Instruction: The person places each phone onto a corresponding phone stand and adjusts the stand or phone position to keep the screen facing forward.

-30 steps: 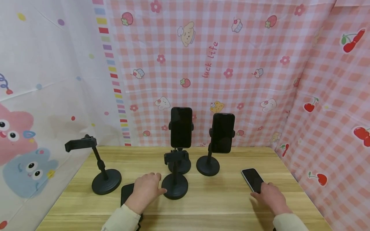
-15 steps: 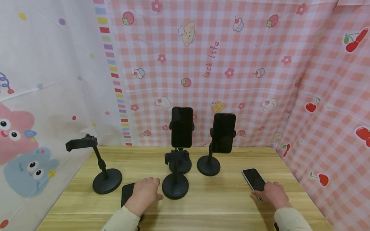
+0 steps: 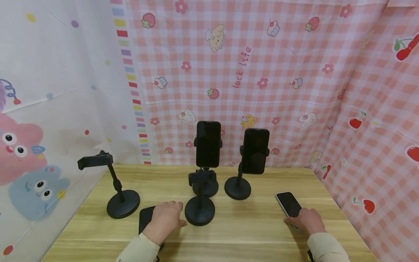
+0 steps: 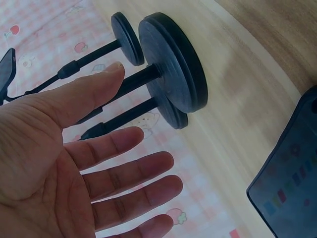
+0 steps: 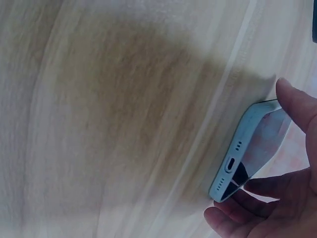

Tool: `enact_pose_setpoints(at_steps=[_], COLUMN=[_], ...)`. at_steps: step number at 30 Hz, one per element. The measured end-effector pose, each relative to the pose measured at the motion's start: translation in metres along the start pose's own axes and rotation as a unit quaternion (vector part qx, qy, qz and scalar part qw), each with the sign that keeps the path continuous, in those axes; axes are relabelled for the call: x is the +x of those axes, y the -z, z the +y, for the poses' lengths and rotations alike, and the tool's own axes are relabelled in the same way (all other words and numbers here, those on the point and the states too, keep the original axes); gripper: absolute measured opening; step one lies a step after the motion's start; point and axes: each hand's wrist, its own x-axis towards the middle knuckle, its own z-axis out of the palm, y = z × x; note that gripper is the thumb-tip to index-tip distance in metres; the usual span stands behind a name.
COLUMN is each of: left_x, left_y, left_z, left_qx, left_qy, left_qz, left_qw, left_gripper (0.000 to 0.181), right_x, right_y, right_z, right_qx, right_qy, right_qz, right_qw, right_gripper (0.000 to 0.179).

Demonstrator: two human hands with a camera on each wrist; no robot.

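Left hand (image 3: 165,220): fingers extended and spread, just left of the front stand (image 3: 200,211), partly covering a dark phone (image 3: 146,215) in the head view. Right hand (image 3: 307,220): well right of the front stand, gripping the pale phone (image 3: 289,203) by its edges above the tabletop's (image 3: 242,236) surface.

The tabletop (image 3: 248,234) looks smooth wood; the stands (image 3: 200,213) matt black plastic; the phone (image 3: 290,204) nearest the right edge glossy-faced; the backdrop (image 3: 288,54) creased cloth.

Black-screened phone (image 3: 288,203) (pale-edged); pink-and-white checked cloth (image 3: 226,72).
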Motion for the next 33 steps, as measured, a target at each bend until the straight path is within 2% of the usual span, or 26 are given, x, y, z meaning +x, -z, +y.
enact_pose_setpoints(at_steps=[10,24,33], left_x=[0.0009,-0.0024,-0.0024], left_y=[-0.0050,-0.0067,-0.0100], left_z=[-0.0011,0.0042,0.0060], left_qx=[-0.006,0.008,0.003], left_qy=[-0.001,0.004,-0.003], left_qz=[-0.003,-0.014,-0.008], left_qw=[1.0000,0.9999,1.0000], left_gripper=[0.045,0.044,0.041], right_x=[0.0010,0.0013,0.0021], right_y=[-0.0014,0.0010,0.0025], right_z=[-0.0020,-0.0046,-0.0060], right_qx=[0.002,0.003,0.006], right_qy=[-0.003,-0.021,-0.025], right_qz=[0.018,-0.013,-0.024], right_qw=[0.9998,0.9997,0.9994], right_gripper=[0.060,0.060,0.061])
